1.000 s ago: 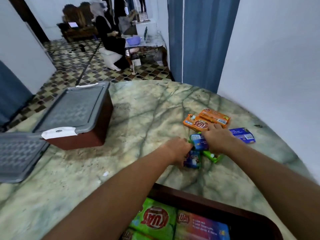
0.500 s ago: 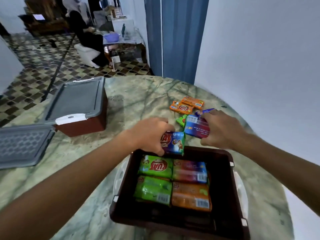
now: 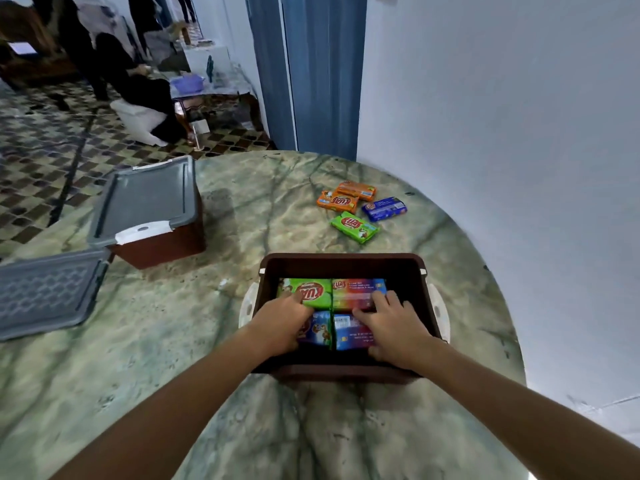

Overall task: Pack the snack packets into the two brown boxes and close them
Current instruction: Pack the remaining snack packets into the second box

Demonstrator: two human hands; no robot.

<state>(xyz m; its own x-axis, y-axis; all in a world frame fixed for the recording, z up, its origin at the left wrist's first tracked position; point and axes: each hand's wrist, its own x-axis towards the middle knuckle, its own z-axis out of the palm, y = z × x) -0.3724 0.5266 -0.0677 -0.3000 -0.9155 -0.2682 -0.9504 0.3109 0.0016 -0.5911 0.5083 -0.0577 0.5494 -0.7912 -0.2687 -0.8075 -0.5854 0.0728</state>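
Note:
An open brown box (image 3: 341,260) stands on the marble table (image 3: 180,341) right in front of me. It holds a green packet (image 3: 306,290) and a red-orange packet (image 3: 356,292) at its far side. On the near side lie two blue packets (image 3: 322,330) (image 3: 349,336). My left hand (image 3: 278,325) rests on the left blue packet, its fingertips reaching the green one. With fingers spread, my right hand (image 3: 396,329) presses on the right blue packet. Beyond the box lie loose packets: two orange (image 3: 337,201) (image 3: 357,189), one blue (image 3: 384,208), one green (image 3: 354,226).
A second brown box (image 3: 166,247) with a grey lid (image 3: 149,200) on it stands at the left. A loose grey lid (image 3: 45,292) lies at the table's left edge. A white wall (image 3: 502,150) runs along the right. A person sits on the tiled floor beyond.
Both hands lifted a blue packet each from the loose pile, brought them back and lowered them into the near half of the open box. The view tilted down toward the box.

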